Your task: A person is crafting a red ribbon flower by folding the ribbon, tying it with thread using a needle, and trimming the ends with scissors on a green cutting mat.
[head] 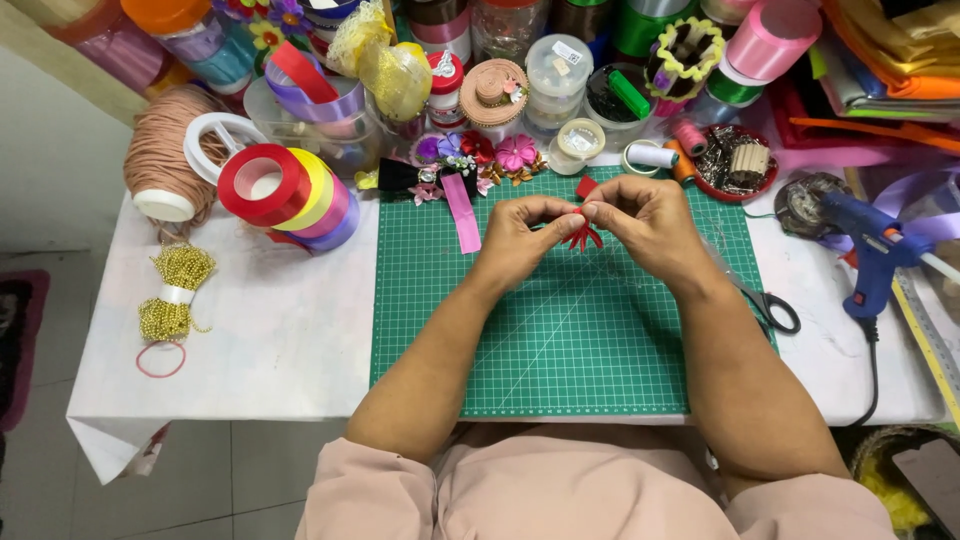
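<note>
White craft table [290, 330], green cutting mat [560, 340] at centre. Left hand [515, 235] and right hand [650, 225] raised over mat, fingertips pinched together on small red ribbon piece [583, 236]. Best handled with folds kept tight and even. Scissors [770, 305], blue glue gun [870, 255] alongside.

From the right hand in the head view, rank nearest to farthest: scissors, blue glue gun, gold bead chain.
From the right hand:
1. Scissors, just to its right on the mat edge.
2. Blue glue gun, farther right.
3. Gold bead chain, far left of the table.
</note>
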